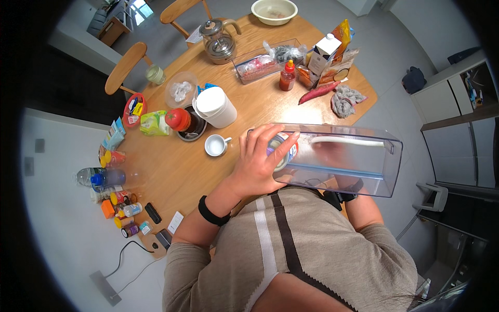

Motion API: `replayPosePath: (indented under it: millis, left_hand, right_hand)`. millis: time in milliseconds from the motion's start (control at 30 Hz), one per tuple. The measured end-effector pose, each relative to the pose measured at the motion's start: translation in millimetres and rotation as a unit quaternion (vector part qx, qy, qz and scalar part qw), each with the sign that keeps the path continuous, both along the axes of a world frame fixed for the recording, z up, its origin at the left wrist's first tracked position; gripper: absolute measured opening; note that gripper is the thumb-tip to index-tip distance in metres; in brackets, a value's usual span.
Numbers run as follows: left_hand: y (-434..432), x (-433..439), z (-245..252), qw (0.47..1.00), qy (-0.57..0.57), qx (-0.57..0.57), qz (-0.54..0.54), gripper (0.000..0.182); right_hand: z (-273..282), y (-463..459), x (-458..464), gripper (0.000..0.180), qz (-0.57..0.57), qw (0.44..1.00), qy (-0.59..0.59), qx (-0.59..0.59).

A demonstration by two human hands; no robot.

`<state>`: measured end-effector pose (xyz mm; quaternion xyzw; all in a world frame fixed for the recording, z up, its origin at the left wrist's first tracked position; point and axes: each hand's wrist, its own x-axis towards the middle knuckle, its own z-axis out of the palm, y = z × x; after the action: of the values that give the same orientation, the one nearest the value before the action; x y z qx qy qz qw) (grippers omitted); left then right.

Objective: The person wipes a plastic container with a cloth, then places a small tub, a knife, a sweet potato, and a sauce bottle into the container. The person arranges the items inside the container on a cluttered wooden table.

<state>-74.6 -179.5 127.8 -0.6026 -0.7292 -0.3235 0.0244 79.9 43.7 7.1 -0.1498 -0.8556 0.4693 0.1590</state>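
A long clear plastic bin (351, 160) is held tilted in front of my chest. My left hand (259, 160) wraps around its left end, fingers spread over a round printed container (281, 151) that lies inside there. My right hand (331, 154) shows blurred through the plastic, against the bin's far side or underside; its fingers are hard to make out. A long white strip (347, 141) runs along the bin's upper side. Left of my left hand, a white cup (216, 145) stands on the wooden table (175, 167).
A white pitcher (216, 107) and red-capped bottle (180, 120) stand beyond the cup. Farther back are a glass teapot (219, 41), another clear bin (269, 62), a sauce bottle (287, 76), a carton (323, 54), a sweet potato (319, 92) and a grey cloth (345, 101). Several bottles line the left edge.
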Motion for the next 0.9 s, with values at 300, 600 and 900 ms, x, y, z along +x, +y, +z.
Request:
replayPosePath:
  millis: [300, 600, 900]
  left_hand:
    - [0, 1, 2, 1.0, -0.012, 0.008, 0.0, 0.096]
    - [1, 1, 3, 0.999, -0.035, 0.003, -0.001, 0.099]
    - [1, 0, 2, 0.999, -0.044, 0.016, 0.005, 0.099]
  right_hand:
    - [-7, -2, 2, 0.029, -0.015, 0.977, 0.019, -0.213]
    - [-1, -6, -6, 0.024, -0.048, 0.965, 0.062, -0.25]
    - [26, -14, -7, 0.017, -0.036, 0.992, 0.063, -0.103]
